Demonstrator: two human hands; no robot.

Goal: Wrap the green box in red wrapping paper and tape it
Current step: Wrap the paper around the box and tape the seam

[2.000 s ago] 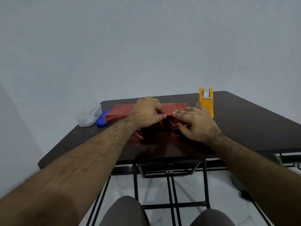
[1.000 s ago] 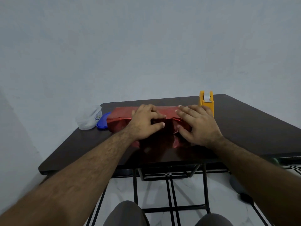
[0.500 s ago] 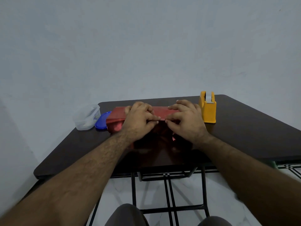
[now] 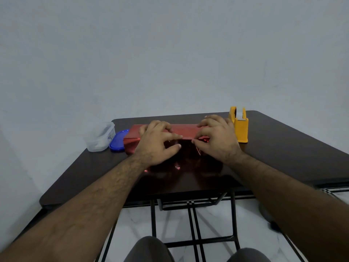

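Both hands are pressing curled fingers onto the red wrapping paper (image 4: 186, 130), its long axis running nine-to-three, left hand (image 4: 156, 143) and right hand (image 4: 217, 138) grasping its near fold, tape dispenser (image 4: 238, 126) lying at three o'clock beside the right.

The green box is totally hidden under the red wrapping paper (image 4: 185, 130); both hands cover the paper's middle seam.

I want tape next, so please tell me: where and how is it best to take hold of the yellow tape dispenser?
Probably grip the yellow tape dispenser across its two flat, upright side walls, coming from above with the right hand, which lies right beside it. It stands narrow and tall, with the tape strip on top, so keep the fingers below that.
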